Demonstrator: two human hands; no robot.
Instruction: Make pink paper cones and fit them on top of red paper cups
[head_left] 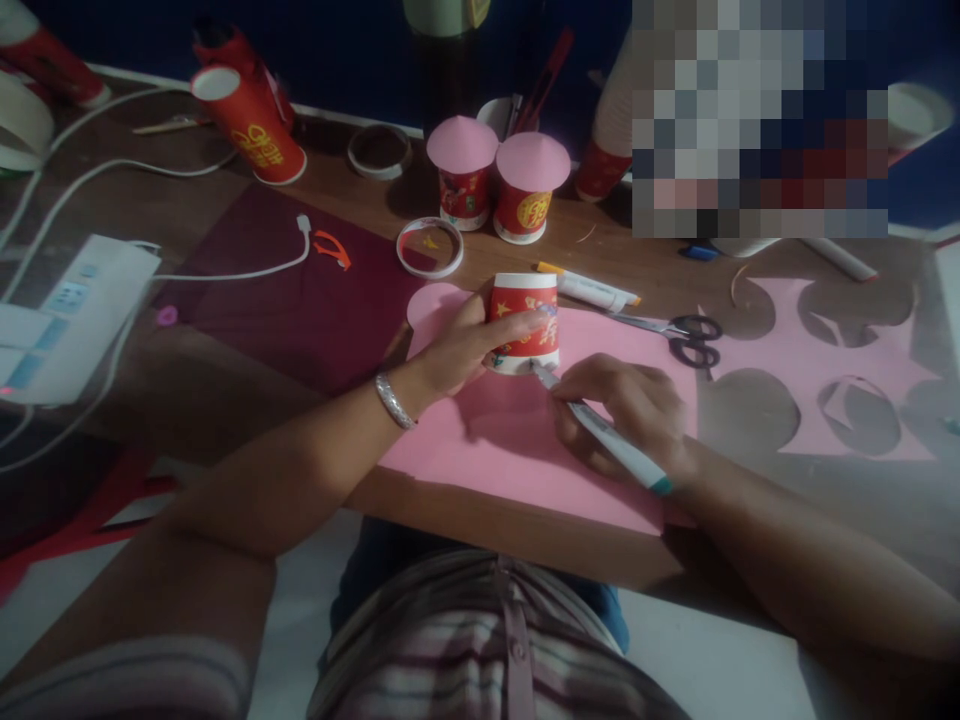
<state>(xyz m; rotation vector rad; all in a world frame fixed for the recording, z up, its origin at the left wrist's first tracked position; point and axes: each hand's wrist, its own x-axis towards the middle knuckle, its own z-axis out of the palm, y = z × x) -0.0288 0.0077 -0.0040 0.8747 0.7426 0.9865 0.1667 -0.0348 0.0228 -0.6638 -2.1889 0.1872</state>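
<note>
My left hand (465, 345) is wrapped round a red paper cup (525, 325) with gold and white print, held above a pink sheet of paper (465, 450). Between the fingers of my right hand (626, 405) is a white marker pen (619, 445) with a green end. Its tip meets the white band at the cup's lower edge, where a small dark mark shows. Black-handled scissors (694, 340) lie at the sheet's upper right. Beyond the cup lies another white marker (589, 287) with orange ends.
Two red cups with pink cone tops (461, 150) stand at the back. A roll of tape (430, 248) lies before them. Pink paper with round cut-outs (780, 365) is at right. On the left are a white power strip (82, 320), cables and a stack of red cups (255, 135).
</note>
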